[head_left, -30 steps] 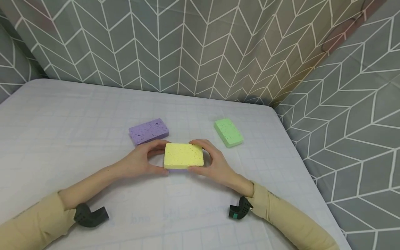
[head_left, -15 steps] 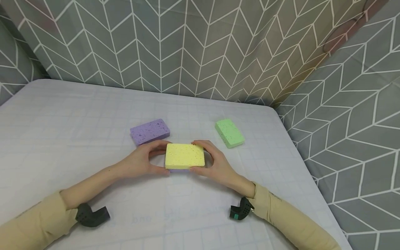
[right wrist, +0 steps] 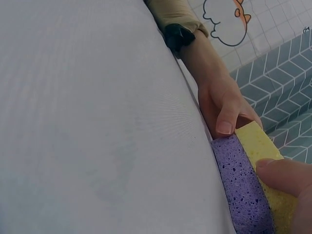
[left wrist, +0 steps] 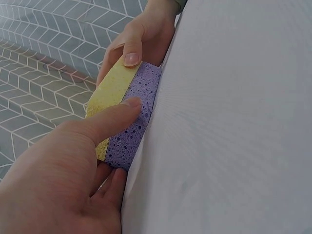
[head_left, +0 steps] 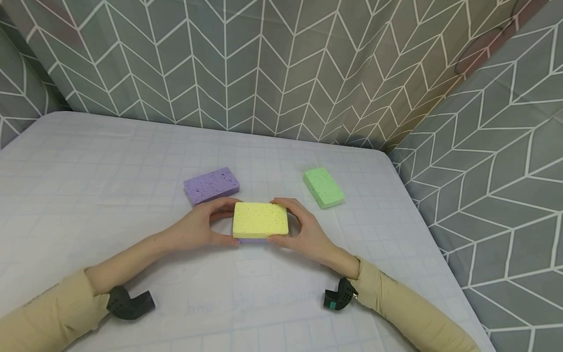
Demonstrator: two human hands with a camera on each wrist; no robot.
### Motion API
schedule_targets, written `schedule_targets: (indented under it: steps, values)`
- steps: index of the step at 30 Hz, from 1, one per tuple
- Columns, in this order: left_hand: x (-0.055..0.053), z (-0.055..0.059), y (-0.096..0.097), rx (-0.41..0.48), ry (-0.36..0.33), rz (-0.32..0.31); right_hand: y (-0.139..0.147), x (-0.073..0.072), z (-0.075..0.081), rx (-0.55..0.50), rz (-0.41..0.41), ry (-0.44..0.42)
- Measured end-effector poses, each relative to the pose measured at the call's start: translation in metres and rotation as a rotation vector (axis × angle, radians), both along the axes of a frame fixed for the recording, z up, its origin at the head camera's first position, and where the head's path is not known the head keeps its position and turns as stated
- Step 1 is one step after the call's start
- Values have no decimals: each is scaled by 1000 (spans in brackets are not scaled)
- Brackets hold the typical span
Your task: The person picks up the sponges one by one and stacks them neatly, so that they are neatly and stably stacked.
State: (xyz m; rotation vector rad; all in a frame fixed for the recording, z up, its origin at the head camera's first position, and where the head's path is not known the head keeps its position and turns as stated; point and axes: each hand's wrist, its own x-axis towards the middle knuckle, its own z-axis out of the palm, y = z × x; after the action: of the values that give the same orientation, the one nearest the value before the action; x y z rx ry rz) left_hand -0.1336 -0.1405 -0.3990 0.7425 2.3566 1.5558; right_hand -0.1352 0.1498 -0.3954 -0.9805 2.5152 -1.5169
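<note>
A yellow sponge lies flat on top of a purple sponge, their long edges nearly lined up. In the left wrist view the purple one rests on the white tabletop. My left hand grips the lower purple sponge at its left end, thumb on the near side and fingers behind. From the other end my right hand pinches the yellow sponge, its thumb on the front edge in the right wrist view. Most of the purple sponge is hidden under the yellow one in the head view.
Another purple sponge lies just beyond my left hand. Farther right is a green sponge, set at an angle. A patterned grey curtain hangs along the table's back edge and right side. Both wrists carry black devices.
</note>
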Motion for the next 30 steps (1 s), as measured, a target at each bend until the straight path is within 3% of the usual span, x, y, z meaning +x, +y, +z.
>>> schedule_targets:
  steps: [30]
  values:
    - [0,0,-1,-5,-18,-2,1,2,2,1,-21,-51]
